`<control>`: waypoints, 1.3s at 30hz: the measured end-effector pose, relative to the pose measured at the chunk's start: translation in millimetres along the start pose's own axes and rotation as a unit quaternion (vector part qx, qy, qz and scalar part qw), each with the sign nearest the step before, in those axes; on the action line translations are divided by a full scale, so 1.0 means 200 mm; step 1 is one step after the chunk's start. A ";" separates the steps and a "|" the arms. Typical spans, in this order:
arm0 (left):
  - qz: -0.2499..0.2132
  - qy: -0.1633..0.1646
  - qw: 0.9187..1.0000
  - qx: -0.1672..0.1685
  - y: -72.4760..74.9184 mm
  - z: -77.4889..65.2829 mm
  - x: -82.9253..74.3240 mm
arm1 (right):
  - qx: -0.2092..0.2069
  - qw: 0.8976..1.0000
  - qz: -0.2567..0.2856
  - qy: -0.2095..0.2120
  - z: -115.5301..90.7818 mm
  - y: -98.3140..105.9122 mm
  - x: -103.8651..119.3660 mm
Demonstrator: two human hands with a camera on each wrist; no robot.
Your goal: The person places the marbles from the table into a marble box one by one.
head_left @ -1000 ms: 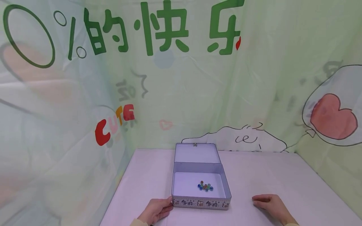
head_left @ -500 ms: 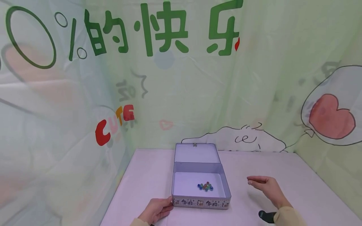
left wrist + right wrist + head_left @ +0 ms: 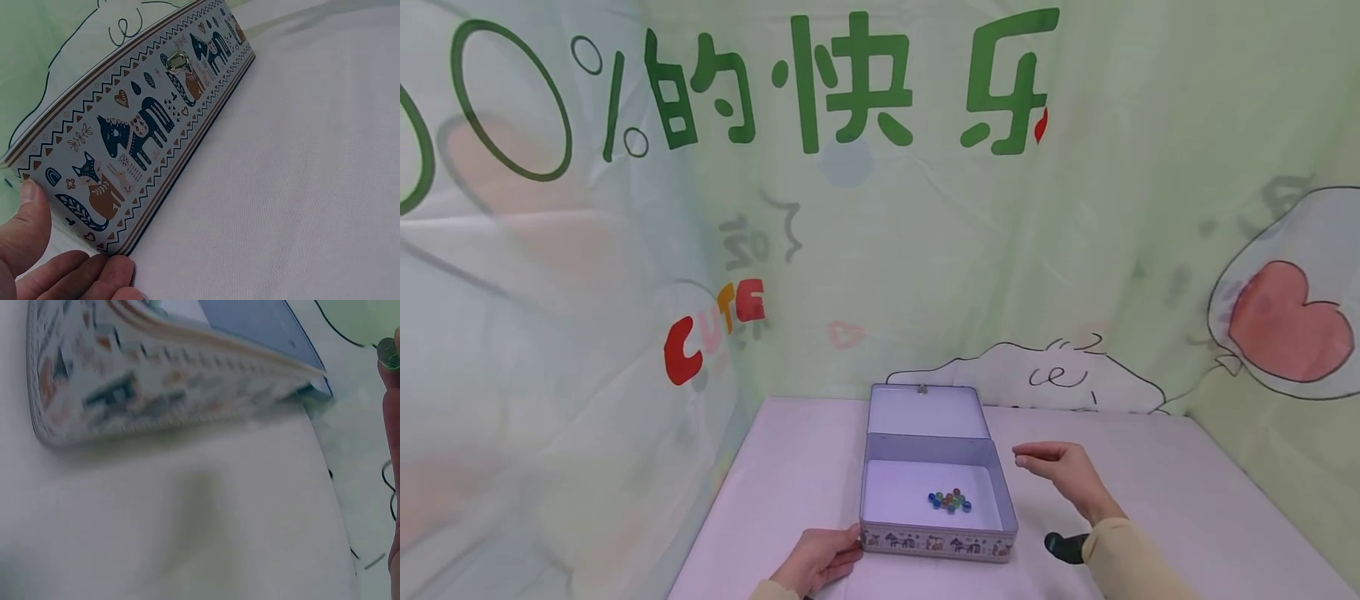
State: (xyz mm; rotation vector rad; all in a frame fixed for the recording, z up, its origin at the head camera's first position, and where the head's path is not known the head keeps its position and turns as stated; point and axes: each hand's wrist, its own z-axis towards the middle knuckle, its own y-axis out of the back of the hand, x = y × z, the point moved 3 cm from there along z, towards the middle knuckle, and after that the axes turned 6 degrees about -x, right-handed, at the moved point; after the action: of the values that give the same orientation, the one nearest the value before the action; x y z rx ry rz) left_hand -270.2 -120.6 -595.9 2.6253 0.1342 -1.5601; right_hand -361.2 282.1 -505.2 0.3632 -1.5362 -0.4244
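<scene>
A tin box (image 3: 938, 542) with animal pictures on its outside stands on the table, its hinged lid (image 3: 928, 412) raised at the back. Inside, several glass marbles (image 3: 950, 501) in blue, green and brown lie clustered toward the front right. My left hand (image 3: 820, 557) holds the box's front left corner, thumb high on the corner and curled fingers (image 3: 115, 272) at its lower edge. Raised to the right of the box, my right hand (image 3: 1067, 475) pinches a green glass marble (image 3: 389, 354) between thumb and fingertips; in the right wrist view most of that hand is cut off.
A pale cloth covers the table (image 3: 805, 467). Printed curtains hang behind and on both sides, with a back curtain (image 3: 880, 250) close behind the lid. A black wrist strap piece (image 3: 1064, 547) sticks out below the right sleeve.
My right hand has risen from the table and moved left toward the box with the marble. The marble cluster has shifted slightly within the box. My left hand stays at the corner.
</scene>
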 end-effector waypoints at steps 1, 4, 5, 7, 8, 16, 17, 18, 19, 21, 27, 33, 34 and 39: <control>0.000 0.000 1.000 0.000 0.00 0.00 0.00 | 0.001 1.000 0.004 0.000 0.01 -0.03 0.01; 0.000 -0.001 1.000 -0.002 0.00 0.00 0.00 | 0.005 1.000 0.013 0.001 0.02 -0.14 0.04; 0.000 0.000 1.000 -0.003 0.00 0.00 -0.01 | 0.006 1.000 0.015 0.002 0.03 -0.17 0.05; -0.002 0.000 1.000 -0.003 0.00 0.00 -0.01 | 0.012 1.000 0.018 0.010 0.04 -0.25 0.08; -0.003 -0.003 1.000 -0.001 0.00 0.00 0.00 | 0.015 1.000 0.020 0.014 0.04 -0.28 0.09; -0.001 -0.022 1.000 0.009 -0.01 0.00 0.00 | 0.059 0.996 0.033 0.051 0.04 -0.48 0.18; -0.001 -0.021 1.000 0.008 -0.01 0.00 0.00 | 0.062 0.996 0.035 0.055 0.03 -0.49 0.19; -0.002 -0.020 1.000 0.008 -0.01 0.00 0.00 | 0.067 0.995 0.036 0.058 0.03 -0.50 0.19; -0.001 -0.020 1.000 0.007 -0.01 0.00 0.00 | 0.070 0.995 0.035 0.061 0.03 -0.51 0.19; -0.002 -0.020 1.000 0.006 -0.01 0.00 0.00 | 0.074 0.995 0.036 0.063 0.02 -0.53 0.20; -0.004 -0.021 1.000 0.007 0.00 0.00 0.00 | 0.080 0.994 0.042 0.061 0.02 -0.55 0.22; -0.003 -0.024 1.000 0.011 0.00 0.00 0.01 | 0.081 0.994 0.041 0.057 0.02 -0.55 0.21; -0.003 -0.024 1.000 0.011 0.00 0.01 0.01 | 0.080 0.994 0.040 0.056 0.02 -0.55 0.21; -0.004 -0.022 1.000 0.011 0.00 0.01 0.01 | 0.075 0.995 0.035 0.055 0.01 -0.55 0.22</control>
State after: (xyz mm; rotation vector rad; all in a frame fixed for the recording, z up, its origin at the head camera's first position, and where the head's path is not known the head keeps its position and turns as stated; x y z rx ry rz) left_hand -271.2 -120.9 -599.3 2.6079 0.1249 -1.6316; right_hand -368.1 165.2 -520.2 0.4418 -1.4724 -0.2315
